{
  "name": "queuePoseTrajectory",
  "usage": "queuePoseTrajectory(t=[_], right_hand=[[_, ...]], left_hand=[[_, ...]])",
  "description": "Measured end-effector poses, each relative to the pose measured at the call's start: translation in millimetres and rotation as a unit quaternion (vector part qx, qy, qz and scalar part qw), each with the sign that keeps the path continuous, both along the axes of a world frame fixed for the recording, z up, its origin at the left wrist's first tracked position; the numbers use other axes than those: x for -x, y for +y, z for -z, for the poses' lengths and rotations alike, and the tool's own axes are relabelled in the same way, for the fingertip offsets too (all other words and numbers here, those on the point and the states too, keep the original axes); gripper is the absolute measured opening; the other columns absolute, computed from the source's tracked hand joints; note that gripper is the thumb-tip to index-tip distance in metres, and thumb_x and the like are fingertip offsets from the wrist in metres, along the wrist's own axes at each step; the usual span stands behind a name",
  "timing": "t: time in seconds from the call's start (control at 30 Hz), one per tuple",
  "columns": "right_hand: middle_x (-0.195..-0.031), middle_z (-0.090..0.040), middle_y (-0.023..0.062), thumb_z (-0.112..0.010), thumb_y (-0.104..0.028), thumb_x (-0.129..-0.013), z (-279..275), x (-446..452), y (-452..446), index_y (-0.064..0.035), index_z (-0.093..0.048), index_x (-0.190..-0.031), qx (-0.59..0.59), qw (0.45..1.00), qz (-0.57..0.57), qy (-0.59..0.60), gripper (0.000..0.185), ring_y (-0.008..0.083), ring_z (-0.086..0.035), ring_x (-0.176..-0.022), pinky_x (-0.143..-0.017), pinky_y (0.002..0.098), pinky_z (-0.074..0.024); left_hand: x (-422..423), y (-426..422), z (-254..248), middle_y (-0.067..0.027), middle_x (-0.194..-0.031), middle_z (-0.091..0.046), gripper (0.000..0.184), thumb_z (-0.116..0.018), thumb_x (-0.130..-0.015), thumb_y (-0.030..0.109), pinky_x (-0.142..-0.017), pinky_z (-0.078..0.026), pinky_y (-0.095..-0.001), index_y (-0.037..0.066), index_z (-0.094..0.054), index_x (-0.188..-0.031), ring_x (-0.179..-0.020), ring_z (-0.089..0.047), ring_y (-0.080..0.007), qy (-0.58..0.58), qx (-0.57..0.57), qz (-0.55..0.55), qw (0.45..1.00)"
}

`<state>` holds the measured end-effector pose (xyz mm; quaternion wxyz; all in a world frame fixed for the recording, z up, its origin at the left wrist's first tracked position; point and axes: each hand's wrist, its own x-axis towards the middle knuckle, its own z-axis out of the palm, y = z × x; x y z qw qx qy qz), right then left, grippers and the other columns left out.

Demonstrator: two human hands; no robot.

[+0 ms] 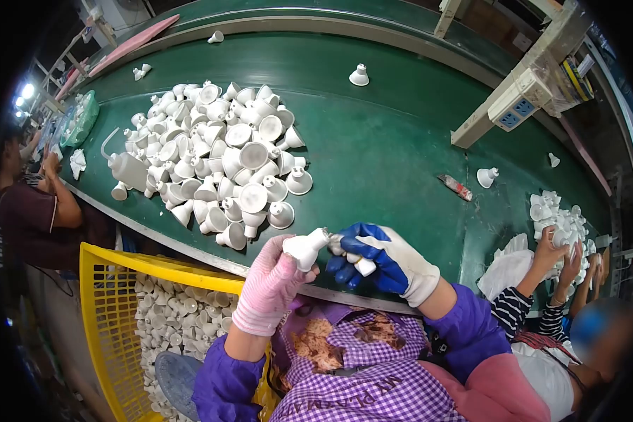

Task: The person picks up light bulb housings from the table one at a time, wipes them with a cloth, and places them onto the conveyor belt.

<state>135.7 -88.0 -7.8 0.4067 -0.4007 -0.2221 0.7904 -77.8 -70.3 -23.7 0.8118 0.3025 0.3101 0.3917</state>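
My left hand, in a pink and white striped glove, holds a white lamp housing near the front edge of the green table. Its narrow end points right. Close beside it, my right hand, in a white glove with blue coating, has its fingers wrapped round a small whitish object at that narrow end. What this object is cannot be made out. Behind my hands, a large pile of white lamp housings lies on the green table.
A yellow basket full of small white parts stands below the table edge at left. A squeeze bottle is beside the pile. A post with a socket box rises at right. Co-workers' hands handle white parts at far right; another person sits far left.
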Motion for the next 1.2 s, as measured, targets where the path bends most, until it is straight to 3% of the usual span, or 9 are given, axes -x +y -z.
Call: queuePoseTrajectory(t=[0.3,0.47,0.53,0.63,0.7,0.77,0.83,0.93,1.2], right_hand=[[-0.101,-0.064,0.0043,-0.067,-0.005,-0.084,-8,16,-8,-0.0011,-0.057,-0.11,-0.26,0.927,0.13,-0.238,0.028,0.0086,-0.06,-0.087,-0.073,0.0231,-0.0499],[-0.096,-0.066,0.0039,-0.069,-0.007,-0.084,-10,29,-9,0.0,-0.058,-0.106,-0.215,0.936,0.159,-0.231,0.026,0.0075,-0.06,-0.085,-0.073,0.0225,-0.0497],[-0.093,-0.066,0.0034,-0.07,-0.009,-0.083,-6,39,-9,0.0001,-0.059,-0.103,-0.214,0.917,0.213,-0.261,0.025,0.0068,-0.06,-0.083,-0.073,0.0221,-0.0494],[-0.088,-0.066,0.0022,-0.07,-0.008,-0.082,-17,52,-8,0.0,-0.06,-0.1,-0.249,0.874,0.234,-0.346,0.022,0.0067,-0.06,-0.075,-0.066,0.0222,-0.0496],[-0.087,-0.066,0.0013,-0.069,-0.006,-0.082,-16,45,-2,-0.0005,-0.06,-0.1,-0.212,0.905,0.22,-0.295,0.021,0.0072,-0.059,-0.072,-0.064,0.0218,-0.0492],[-0.087,-0.065,0.0004,-0.064,-0.002,-0.084,-20,29,3,-0.0017,-0.06,-0.099,-0.126,0.967,0.169,-0.144,0.015,0.0079,-0.058,-0.072,-0.064,0.0207,-0.0473],[-0.093,-0.064,0.0023,-0.06,-0.004,-0.087,-1,20,9,-0.0019,-0.06,-0.098,-0.134,0.977,0.162,-0.022,0.012,0.0083,-0.057,-0.077,-0.068,0.0213,-0.0468],[-0.098,-0.063,0.0042,-0.06,-0.006,-0.088,15,17,10,-0.0009,-0.059,-0.101,-0.113,0.984,0.134,0.03,0.014,0.0094,-0.058,-0.083,-0.071,0.0214,-0.0469],[-0.093,-0.062,0.0029,-0.067,-0.003,-0.081,-11,21,1,-0.0006,-0.058,-0.1,-0.12,0.984,0.107,-0.076,0.021,0.0085,-0.058,-0.08,-0.07,0.0224,-0.0483]], left_hand=[[-2,-8,6,-0.0133,-0.11,-0.056,0.052,-0.064,-0.09,0.03,-0.081,-0.057,-0.0291,0.0,-0.04,-0.126,-0.091,-0.063,-0.0214,-0.158,0.178,0.026,0.971],[-25,-22,4,-0.0146,-0.12,-0.05,0.049,-0.071,-0.084,0.014,-0.082,-0.054,-0.0287,-0.001,-0.041,-0.12,-0.1,-0.059,-0.021,0.063,-0.067,-0.124,0.988],[-31,-22,15,-0.0168,-0.123,-0.048,0.055,-0.073,-0.076,-0.001,-0.082,-0.053,-0.0303,0.001,-0.041,-0.12,-0.098,-0.059,-0.0208,0.305,-0.367,-0.197,0.856],[-29,-21,17,-0.0174,-0.122,-0.048,0.057,-0.075,-0.074,0.0,-0.08,-0.053,-0.0313,0.001,-0.041,-0.12,-0.096,-0.06,-0.0206,0.392,-0.464,-0.198,0.769],[-28,-21,15,-0.0182,-0.116,-0.052,0.05,-0.071,-0.081,0.005,-0.078,-0.053,-0.0325,0.001,-0.041,-0.12,-0.091,-0.062,-0.0211,0.343,-0.406,-0.194,0.824],[-20,-17,2,-0.0198,-0.106,-0.056,0.04,-0.063,-0.09,0.018,-0.077,-0.053,-0.0331,0.001,-0.041,-0.119,-0.085,-0.063,-0.0227,0.097,-0.037,-0.1,0.99],[-19,-17,-7,-0.0214,-0.096,-0.057,0.045,-0.052,-0.096,0.032,-0.073,-0.055,-0.0318,0.001,-0.039,-0.126,-0.08,-0.063,-0.0239,-0.03,0.013,-0.071,0.997],[-22,-17,-10,-0.0286,-0.102,-0.049,0.054,-0.049,-0.097,0.038,-0.068,-0.055,-0.0253,0.002,-0.035,-0.135,-0.079,-0.059,-0.0281,-0.388,0.26,0.006,0.884],[-26,-21,-12,-0.0204,-0.106,-0.053,0.055,-0.052,-0.095,0.039,-0.069,-0.054,-0.0258,0.001,-0.038,-0.132,-0.081,-0.06,-0.0243,-0.235,0.185,-0.063,0.952]])
